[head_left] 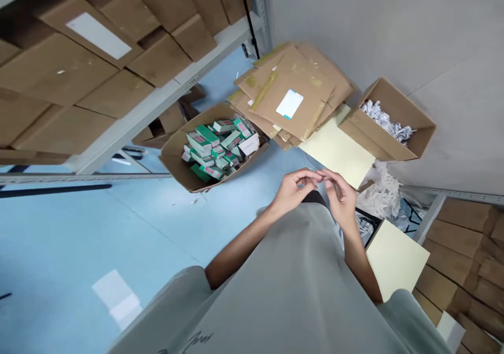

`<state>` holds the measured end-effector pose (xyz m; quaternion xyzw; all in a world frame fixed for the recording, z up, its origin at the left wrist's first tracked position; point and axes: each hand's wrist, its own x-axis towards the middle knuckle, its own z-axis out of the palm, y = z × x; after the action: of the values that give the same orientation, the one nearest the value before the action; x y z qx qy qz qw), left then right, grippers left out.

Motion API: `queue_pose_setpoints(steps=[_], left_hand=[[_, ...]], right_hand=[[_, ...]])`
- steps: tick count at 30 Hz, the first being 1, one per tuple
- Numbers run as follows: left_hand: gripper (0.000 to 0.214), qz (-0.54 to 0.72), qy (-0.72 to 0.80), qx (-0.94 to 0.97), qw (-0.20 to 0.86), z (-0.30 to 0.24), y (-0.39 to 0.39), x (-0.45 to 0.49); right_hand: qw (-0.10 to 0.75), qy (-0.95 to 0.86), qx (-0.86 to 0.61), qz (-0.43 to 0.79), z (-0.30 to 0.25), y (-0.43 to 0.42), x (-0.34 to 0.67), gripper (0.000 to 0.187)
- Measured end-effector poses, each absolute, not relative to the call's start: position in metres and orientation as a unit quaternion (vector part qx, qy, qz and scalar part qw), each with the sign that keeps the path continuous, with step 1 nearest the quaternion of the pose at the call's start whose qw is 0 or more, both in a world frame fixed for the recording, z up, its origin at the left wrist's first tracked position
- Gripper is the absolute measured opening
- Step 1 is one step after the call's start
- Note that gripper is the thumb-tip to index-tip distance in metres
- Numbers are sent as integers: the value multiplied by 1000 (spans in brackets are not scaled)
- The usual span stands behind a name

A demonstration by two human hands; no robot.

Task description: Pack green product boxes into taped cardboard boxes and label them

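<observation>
My left hand [297, 188] and my right hand [339, 194] meet in front of my grey shirt, fingertips touching. Both have curled fingers, with thumbs drawn toward the index fingers. Whatever may be pinched there is too small to make out. Beyond them to the left, an open carton [177, 157] holds many small green and white boxes [212, 146]. Flattened cardboard [293, 73] lies stacked ahead, a white label [290, 104] on its top piece. Just past my right hand is a pale yellow board [340, 152].
Shelving [157, 107] with brown boxes [71, 65] runs along the left. An open box [419, 128] of crumpled white pieces stands by the grey wall [378, 28]. A second pale board [396, 259] and stacked boxes [459, 228] are at right. White sheets [116, 293] lie on the blue floor.
</observation>
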<state>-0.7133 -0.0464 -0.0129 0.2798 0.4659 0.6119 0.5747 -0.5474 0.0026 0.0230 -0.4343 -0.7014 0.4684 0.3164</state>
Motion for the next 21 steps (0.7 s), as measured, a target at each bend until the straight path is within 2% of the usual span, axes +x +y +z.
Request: queue_pose_setpoints(steps=[8,21], left_hand=[[15,653,512,199,521,-31,-20,-790],[42,665,589,83,452,-26,39,-890]], right_hand=[[252,-719,-377,526,7,60,-638,31],[170,-726,-294,598,0,168,-754,36]])
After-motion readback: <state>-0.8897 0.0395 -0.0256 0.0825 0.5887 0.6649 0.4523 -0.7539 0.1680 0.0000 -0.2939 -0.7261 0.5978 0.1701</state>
